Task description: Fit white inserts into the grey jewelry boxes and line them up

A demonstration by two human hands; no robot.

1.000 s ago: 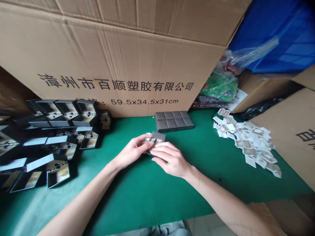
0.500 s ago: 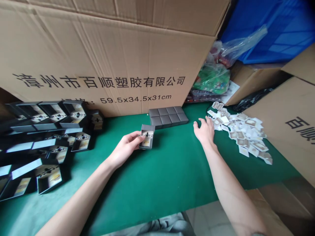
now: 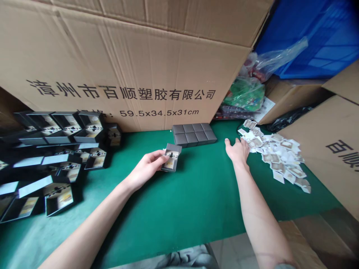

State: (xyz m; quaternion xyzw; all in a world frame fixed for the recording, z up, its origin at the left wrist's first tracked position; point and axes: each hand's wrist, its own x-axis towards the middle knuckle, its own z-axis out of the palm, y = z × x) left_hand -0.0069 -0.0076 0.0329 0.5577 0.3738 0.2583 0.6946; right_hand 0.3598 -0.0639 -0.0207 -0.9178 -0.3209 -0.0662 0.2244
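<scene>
My left hand [image 3: 151,164] grips a small dark hinged box [image 3: 172,164] by its left side, thumb on the inner edge. The box's lid is raised, showing a pale inside with a yellowish patch. My right hand [image 3: 238,150] reaches palm down with fingers apart at the left edge of a pile of small white inserts [image 3: 280,151]. Its fingertips touch or hover by the nearest pieces; I cannot tell which. Beyond the held box, a block of closed dark boxes [image 3: 195,134] sits in two rows on the green table [image 3: 174,213].
Many open dark boxes [image 3: 64,168] crowd the left of the table. A tall cardboard carton [image 3: 134,56] stands along the back. Another carton [image 3: 333,149] borders the right side. Bagged items [image 3: 245,93] and a blue crate [image 3: 311,48] are at the back right.
My right hand has moved slightly closer to the white inserts, its fingers now by the pile's edge. The left hand still holds the open box. The view has shifted a little.
</scene>
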